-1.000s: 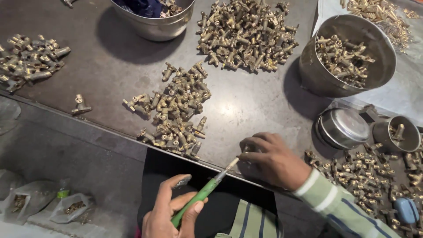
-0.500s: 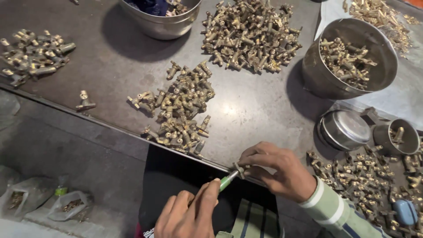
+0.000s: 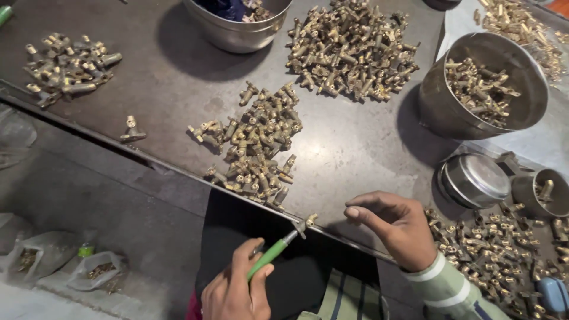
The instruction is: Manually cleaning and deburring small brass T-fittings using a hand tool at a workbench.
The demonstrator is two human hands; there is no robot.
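Left hand (image 3: 234, 290) is wrapped round a green-handled tool (image 3: 272, 253) with a small brass fitting (image 3: 309, 220) perched on its tip right at the table's (image 3: 367, 148) near edge, right hand (image 3: 398, 228) loosely curled and empty beside it, so the fitting could easily get knocked off onto the floor.

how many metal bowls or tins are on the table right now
4: a big bowl at top centre, a bowl of brass fittings at right, an upturned tin below it, a small cup at the edge.

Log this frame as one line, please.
left hand: holds green-handled tool | tool tip: brass fitting at table edge | right hand: beside, fingers curled

Two clear plastic bags (image 3: 71, 266) on floor, lower left
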